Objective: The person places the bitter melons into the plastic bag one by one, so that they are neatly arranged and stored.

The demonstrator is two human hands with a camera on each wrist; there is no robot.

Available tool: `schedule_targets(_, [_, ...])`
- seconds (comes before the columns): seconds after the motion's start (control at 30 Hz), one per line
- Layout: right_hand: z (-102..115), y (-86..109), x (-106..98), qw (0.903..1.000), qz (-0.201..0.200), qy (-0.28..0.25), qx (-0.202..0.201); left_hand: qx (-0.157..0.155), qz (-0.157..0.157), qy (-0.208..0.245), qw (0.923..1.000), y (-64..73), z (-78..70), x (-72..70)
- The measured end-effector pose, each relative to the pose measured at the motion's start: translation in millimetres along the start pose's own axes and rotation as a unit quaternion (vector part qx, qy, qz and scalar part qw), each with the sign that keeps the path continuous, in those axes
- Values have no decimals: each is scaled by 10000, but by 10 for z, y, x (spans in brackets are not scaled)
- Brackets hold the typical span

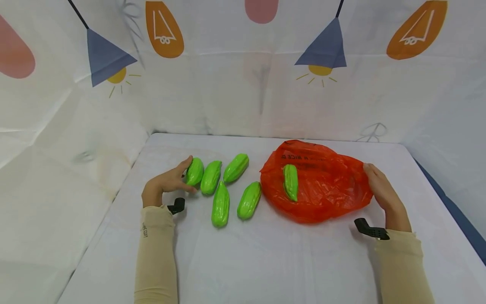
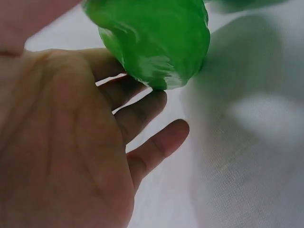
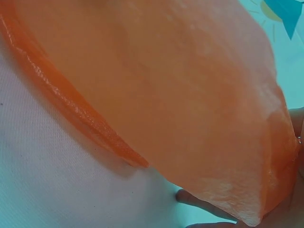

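Observation:
My left hand (image 1: 168,180) grips the leftmost green bitter melon (image 1: 195,172), thumb on its near side and index finger at its far end. The left wrist view shows the fingers (image 2: 142,114) against the glossy melon's lower end; the other two fingers are apart from it. At the right, my right hand (image 1: 385,192) pinches the edge of a red plastic bag (image 1: 334,185). The bag hides part of that hand in the right wrist view. Another bitter melon (image 1: 290,182) lies on the red plastic; I cannot tell whether it is inside the bag.
Several more bitter melons lie between the hands, including one close beside the held one (image 1: 211,177), one at the back (image 1: 236,167) and one near the bag (image 1: 249,200). The white table (image 1: 265,261) meets a patterned cloth wall (image 1: 228,97) behind.

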State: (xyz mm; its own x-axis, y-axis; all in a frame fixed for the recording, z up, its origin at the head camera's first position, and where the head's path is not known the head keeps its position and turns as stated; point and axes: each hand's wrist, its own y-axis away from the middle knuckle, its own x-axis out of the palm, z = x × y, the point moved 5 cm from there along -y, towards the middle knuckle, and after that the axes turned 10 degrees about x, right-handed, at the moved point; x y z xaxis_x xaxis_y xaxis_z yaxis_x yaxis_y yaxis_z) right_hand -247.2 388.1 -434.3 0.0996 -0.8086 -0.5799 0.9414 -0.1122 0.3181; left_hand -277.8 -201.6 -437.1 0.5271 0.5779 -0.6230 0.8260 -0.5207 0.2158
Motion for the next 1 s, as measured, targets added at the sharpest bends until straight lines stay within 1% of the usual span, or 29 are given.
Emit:
schedule_targets(0.13, [-3,1,-5,9999,-14,-100,-72,-123,23,-37,9999,11,-4,-3])
schedule_targets(0.23, [-3,5,-4,9998,-31,-162,-117,-124,57,-64,9999,11,-14,1])
schedule_targets(0.37, [6,16,-3,9998,-32,-164,-113,-163,140,45,9998,20,-39,6])
schedule_targets(0.47, [12,23,-4,9998,-30,-158,-112,-202,144,-53,9997,20,-65,5])
schedule_targets(0.53, [14,26,-6,9998,-44,-172,-126,-199,69,-247,9995,-2,-64,1])
schedule_targets(0.67, [8,23,-8,9998,-52,-182,-111,-311,-163,-597,9976,-68,-16,10])
schedule_targets(0.77, [4,20,-8,9998,-44,-183,-102,-381,-274,-661,9967,-107,13,29])
schedule_targets(0.87, [6,24,-9,9997,-53,-186,-135,-360,-363,-708,9962,-127,15,40])
schedule_targets(1.0, [1,22,-7,9997,-57,-162,-150,-300,-491,-661,9962,-124,-1,32])
